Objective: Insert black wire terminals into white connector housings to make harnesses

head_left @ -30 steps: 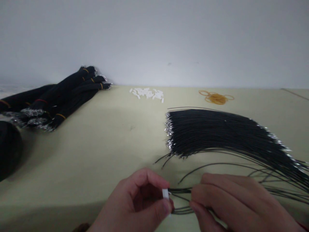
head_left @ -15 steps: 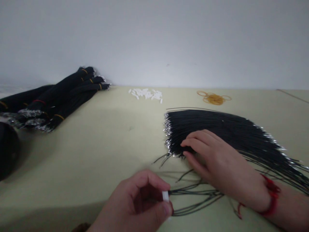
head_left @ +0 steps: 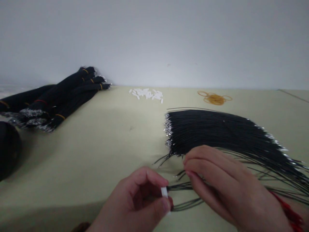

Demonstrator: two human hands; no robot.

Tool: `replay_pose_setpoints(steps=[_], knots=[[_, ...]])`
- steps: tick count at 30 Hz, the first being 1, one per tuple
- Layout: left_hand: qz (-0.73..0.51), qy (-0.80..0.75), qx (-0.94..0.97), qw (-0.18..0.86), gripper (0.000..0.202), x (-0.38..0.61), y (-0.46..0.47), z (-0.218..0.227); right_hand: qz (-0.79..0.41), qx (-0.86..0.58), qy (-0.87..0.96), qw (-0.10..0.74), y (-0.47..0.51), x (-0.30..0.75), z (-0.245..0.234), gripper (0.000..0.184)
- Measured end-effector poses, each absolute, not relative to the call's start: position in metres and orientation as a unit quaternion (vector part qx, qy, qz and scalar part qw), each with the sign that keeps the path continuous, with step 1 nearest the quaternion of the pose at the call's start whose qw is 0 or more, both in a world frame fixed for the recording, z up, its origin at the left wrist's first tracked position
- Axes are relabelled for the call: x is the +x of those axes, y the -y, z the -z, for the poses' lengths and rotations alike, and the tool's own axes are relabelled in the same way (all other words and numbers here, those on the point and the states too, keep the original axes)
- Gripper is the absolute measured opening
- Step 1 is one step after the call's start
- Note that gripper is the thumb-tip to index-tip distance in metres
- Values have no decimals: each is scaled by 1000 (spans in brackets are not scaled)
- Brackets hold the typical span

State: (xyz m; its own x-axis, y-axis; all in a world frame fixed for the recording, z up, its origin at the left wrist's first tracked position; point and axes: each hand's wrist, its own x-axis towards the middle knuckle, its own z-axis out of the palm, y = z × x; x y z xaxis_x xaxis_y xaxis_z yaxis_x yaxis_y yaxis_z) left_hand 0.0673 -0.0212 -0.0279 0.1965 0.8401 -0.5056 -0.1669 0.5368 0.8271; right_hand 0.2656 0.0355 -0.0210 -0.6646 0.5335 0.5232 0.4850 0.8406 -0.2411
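Your left hand [head_left: 135, 196] is nearest, at 6 o'clock, in a narrow grip: thumb and forefinger pinch a small white plastic connector housing [head_left: 164, 192], which stands slightly tilted. Loose black wires [head_left: 184, 186] run from just beside it toward 3 o'clock, and your fingers hide whether any end has entered it. Your right hand [head_left: 217, 183] lies at 4 o'clock among those strands, its fingertips [head_left: 188, 169] drawn narrow. You cannot tell from this view whether they hold a wire. A red cord [head_left: 286, 207] trails by your right wrist.

You appear to be separating single wires and bringing them to the housing. The next move calls for one free wire end, lined up squarely with the housing's mouth while your left hand keeps it steady.

Just past your right hand, at 12 to 2 o'clock, a broad fan of black wires [head_left: 217, 132] spreads over the pale green counter [head_left: 96, 151], with tinned ends [head_left: 168, 129] along its near-left edge. Farther off, banded wire bundles [head_left: 60, 96] lie at 10 o'clock, and a round black object [head_left: 8, 149] sits at 9. Small white housings [head_left: 146, 94] are heaped at 12 o'clock, and yellow rubber bands [head_left: 214, 99] lie at 1 o'clock, near the wall [head_left: 154, 42].
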Motion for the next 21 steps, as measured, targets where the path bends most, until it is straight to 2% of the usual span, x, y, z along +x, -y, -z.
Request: replay_pose_setpoints(steps=[6, 11, 16, 21], knots=[[-356, -531, 317, 701, 14, 67, 21, 29, 41, -360, 889, 280, -58, 271, 30, 18], [-358, -523, 309, 709, 15, 68, 21, 29, 30, -314, 892, 322, -47, 267, 21, 15], [-360, -527, 320, 700, 17, 68, 21, 29, -9, -336, 902, 272, -10, 256, 16, 37], [-352, -530, 330, 697, 16, 67, 20, 30, -12, -322, 902, 288, -7, 254, 24, 41]])
